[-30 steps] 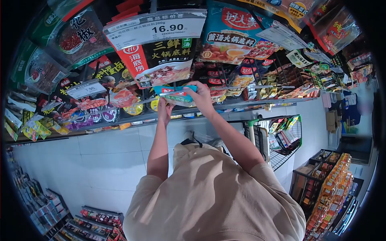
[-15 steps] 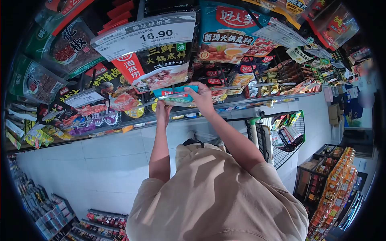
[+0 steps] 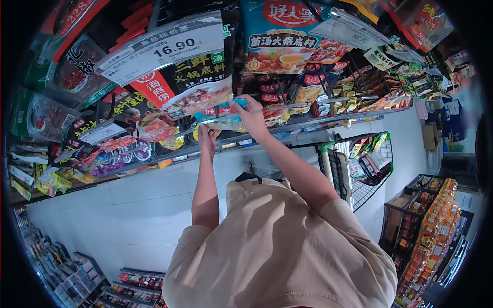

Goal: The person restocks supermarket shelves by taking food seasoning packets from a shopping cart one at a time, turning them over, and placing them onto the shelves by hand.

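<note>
A small teal packet of hotpot soup base [image 3: 222, 122] with a red logo is held between my two hands, close to the front of the shelf. My right hand [image 3: 250, 118] grips its right end with the thumb on top. From below, my left hand [image 3: 207, 139] holds the lower left edge, its fingertips partly hidden. Just above the packet hangs a black, red and white hotpot base bag [image 3: 192, 97]. A larger teal soup base bag [image 3: 280, 51] hangs to the upper right.
A price tag reading 16.90 [image 3: 164, 49] juts out above my hands. On the floor at right stands a shopping cart [image 3: 367, 192] with packages inside. Farther right is a display rack [image 3: 426, 231] of orange packages. Low shelves [image 3: 131, 290] stand behind me at lower left.
The packet and my right hand have shifted slightly up and left in view, and the packet's right end is tilted higher. The view has turned a little. Both hands keep their hold.
</note>
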Tool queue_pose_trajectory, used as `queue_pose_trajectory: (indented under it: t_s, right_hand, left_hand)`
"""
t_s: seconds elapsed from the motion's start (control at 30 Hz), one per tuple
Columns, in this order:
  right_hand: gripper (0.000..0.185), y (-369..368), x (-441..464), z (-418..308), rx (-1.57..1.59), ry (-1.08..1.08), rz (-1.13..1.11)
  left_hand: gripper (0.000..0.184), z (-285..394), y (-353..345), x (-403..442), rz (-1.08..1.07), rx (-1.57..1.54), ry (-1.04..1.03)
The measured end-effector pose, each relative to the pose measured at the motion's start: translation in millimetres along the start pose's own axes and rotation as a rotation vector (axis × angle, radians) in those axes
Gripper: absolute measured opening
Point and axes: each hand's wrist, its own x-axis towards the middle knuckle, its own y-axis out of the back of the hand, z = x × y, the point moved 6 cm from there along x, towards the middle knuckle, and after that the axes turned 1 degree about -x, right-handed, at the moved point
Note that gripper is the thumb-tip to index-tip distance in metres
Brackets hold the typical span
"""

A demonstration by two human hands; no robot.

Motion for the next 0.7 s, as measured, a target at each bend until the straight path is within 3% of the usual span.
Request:
queue_pose_trajectory:
  t_s: [0.1, 0.3, 0.33, 0.4, 0.53, 0.7]
  right_hand:
    - [0.02, 3.3, -1.2, 5.0, -0.08, 0.009, -0.008]
    - [0.037, 17.4, -23.9, 12.4, -0.322, 0.204, -0.078]
    - [0.037, 24.5, -29.3, 16.8, -0.314, 0.199, -0.052]
    - [0.027, 31.8, -40.7, 34.3, -0.379, 0.095, -0.21]
    - [0.023, 56.6, -66.5, 57.4, -0.51, 0.118, -0.444]
    - [0.032, 121.9, -119.1, 85.8, -0.512, -0.09, -0.334]
  left_hand:
    - [0.048, 3.0, 2.2, 4.8, 0.05, 0.001, 0.011]
    - [0.038, -0.4, 6.4, 21.1, 0.114, -0.034, -0.003]
    - [0.038, 1.7, 1.1, 20.1, 0.099, -0.015, 0.009]
    - [0.038, 6.7, -2.3, 22.7, 0.15, -0.057, -0.027]
    - [0.051, 13.4, -7.1, 36.6, 0.104, -0.073, -0.037]
    - [0.06, 17.3, -24.9, 39.2, 0.034, -0.038, -0.083]
